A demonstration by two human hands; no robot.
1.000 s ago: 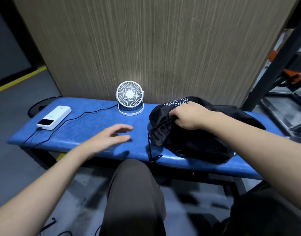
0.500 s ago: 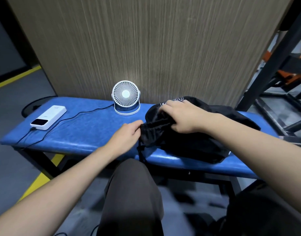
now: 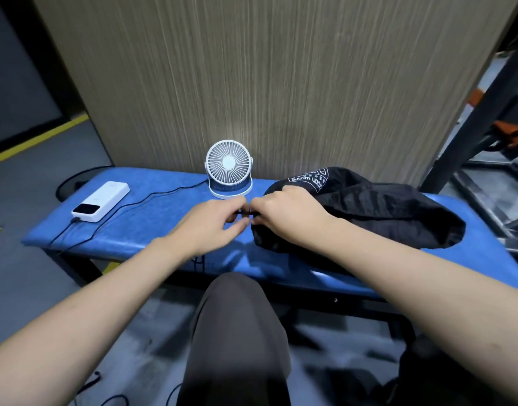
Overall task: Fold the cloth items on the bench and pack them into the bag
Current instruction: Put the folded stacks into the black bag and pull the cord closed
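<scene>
Head view: the black bag [image 3: 369, 209] is seen lying on the blue desk [image 3: 152, 227], right of centre in the frame, with its gathered mouth turned toward the middle. The left hand [image 3: 211, 227], which was hovering flat over the desk a second ago and was then brought to the bag's mouth, is now met by the right hand [image 3: 287, 215] at the frame centre. The fingers of both hands are curled, and a short dark piece, taken to be the drawstring or its stopper, is pinched between them just beside the mouth. The mouth, held partly open half a second ago, now appears drawn in.

No loose cloth items are visible on the desk; it is judged that they are already inside the bag and that closing is the step in hand. What the bag contains cannot be confirmed.

A white fan [image 3: 229, 168] is standing behind the hands, near the wall. A white power bank [image 3: 101, 201] is lying at the left of the frame, joined to the fan by a black cable [image 3: 140, 200].
</scene>
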